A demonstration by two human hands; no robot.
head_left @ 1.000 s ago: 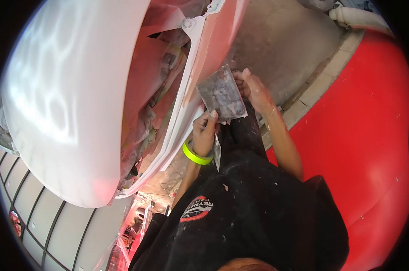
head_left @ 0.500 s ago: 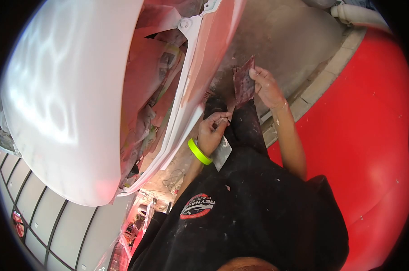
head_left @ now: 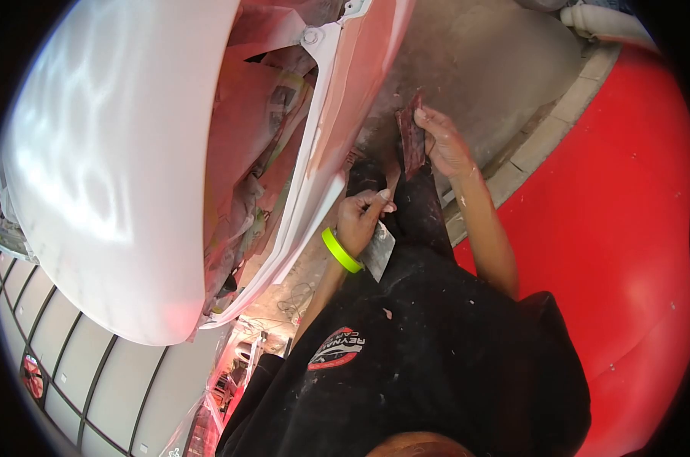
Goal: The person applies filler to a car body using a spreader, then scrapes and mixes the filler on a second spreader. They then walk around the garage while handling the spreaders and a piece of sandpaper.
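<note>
My right hand [head_left: 445, 143] pinches a stiff, dark reddish sheet [head_left: 412, 145] with pale smudges; it looks like worn sandpaper and is turned nearly edge-on. Lower and to the left, my left hand [head_left: 361, 221], with a bright yellow wristband [head_left: 341, 250], has its fingers curled and thumb pressed against them. From under its palm sticks a grey flat sheet [head_left: 379, 250] with a straight edge; the gripped part is hidden. Both hands are held in front of my dark clothes, apart from each other.
On the left is a large white car panel [head_left: 124, 152], beside an open bay stuffed with paper [head_left: 250, 202]. A white fender edge with brownish filler [head_left: 343, 99] runs close to my left hand. A red panel [head_left: 588, 228] curves along the right. Dusty floor [head_left: 489, 68] lies ahead.
The dark reddish sheet has tilted from showing its broad face to nearly edge-on, and my right hand has shifted slightly left. My left thumb has moved a little up.
</note>
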